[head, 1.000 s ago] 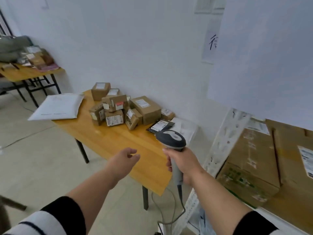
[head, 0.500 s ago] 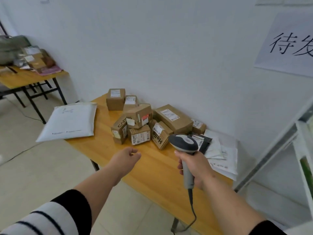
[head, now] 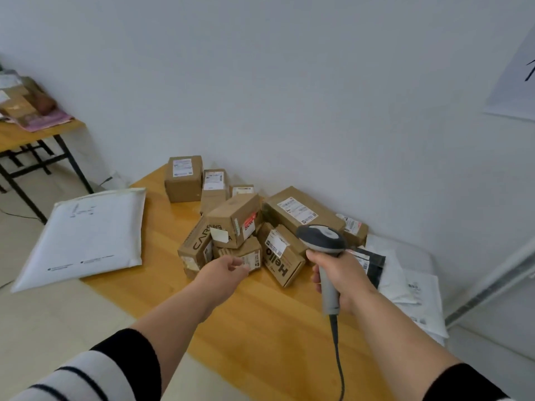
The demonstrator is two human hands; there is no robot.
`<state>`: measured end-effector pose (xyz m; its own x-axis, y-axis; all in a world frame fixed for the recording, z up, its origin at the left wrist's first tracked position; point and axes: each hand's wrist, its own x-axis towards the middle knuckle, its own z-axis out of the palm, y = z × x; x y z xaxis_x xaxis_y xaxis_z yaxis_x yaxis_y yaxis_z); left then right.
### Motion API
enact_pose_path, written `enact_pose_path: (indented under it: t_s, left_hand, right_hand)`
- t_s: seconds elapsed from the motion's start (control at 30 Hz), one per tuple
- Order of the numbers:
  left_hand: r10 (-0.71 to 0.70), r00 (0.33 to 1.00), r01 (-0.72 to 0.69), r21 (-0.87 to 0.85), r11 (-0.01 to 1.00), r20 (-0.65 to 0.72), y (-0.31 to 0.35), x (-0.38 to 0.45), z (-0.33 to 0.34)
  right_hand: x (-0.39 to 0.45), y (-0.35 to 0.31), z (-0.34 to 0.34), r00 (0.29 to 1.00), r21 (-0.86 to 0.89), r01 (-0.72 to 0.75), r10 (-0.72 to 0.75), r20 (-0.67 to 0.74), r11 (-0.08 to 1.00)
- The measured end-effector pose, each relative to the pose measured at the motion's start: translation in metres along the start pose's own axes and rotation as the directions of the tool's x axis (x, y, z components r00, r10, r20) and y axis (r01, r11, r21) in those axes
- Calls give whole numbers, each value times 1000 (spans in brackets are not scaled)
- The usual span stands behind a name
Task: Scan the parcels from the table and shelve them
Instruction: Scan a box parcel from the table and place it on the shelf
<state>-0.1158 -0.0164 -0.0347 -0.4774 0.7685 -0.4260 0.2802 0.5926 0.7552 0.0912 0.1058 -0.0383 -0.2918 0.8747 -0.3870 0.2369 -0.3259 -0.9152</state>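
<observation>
- Left hand (head: 224, 269) reaching out over the near edge of the table (head: 254, 319), fingers loosely curled, holding nothing, fingertips just short of the pile of boxes (head: 231, 227).
- Right hand (head: 343, 280) wrapped round the handle of the scanner (head: 321, 241), head pointing far and slightly left toward the pile, cord hanging down toward the near edge.
- Nearest box to the left hand: low box (head: 240, 256) at the bottom of the pile, directly beyond the fingertips, label on the near face, long axis running left to right.
- Hello box (head: 279, 256) just right of that one, lying between the two hands, tilted, long axis running near to far; closer to the scanner than to the left hand.
- Likely next step, judging by the reach: left hand takes a front box and turns its label to the scanner.
- Risk: top box (head: 234, 219) rests on the low one, so pulling the low one could tip the stack.
- Count of brown boxes on this table: about ten, some half hidden, so not exact.
- One large white mailer (head: 86, 235) at the left, overhanging the table edge.
- One black pouch (head: 372, 263) and several white mailers (head: 417, 293) at the right; exact number unclear.
- One scanner; nothing shelved within view.
</observation>
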Motion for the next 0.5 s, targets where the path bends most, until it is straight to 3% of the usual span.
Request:
enact_pose_path:
  t_s: [0.3, 0.5]
  left_hand:
    - [-46, 988, 43, 23, 999, 147, 72, 135, 34]
    - [-108, 972, 105, 27, 994, 207, 89, 198, 64]
  right_hand:
    - [157, -28, -22, 989, -36, -85, 80, -126, 996]
    - [224, -28, -25, 981, -42, -157, 151, -125, 987]
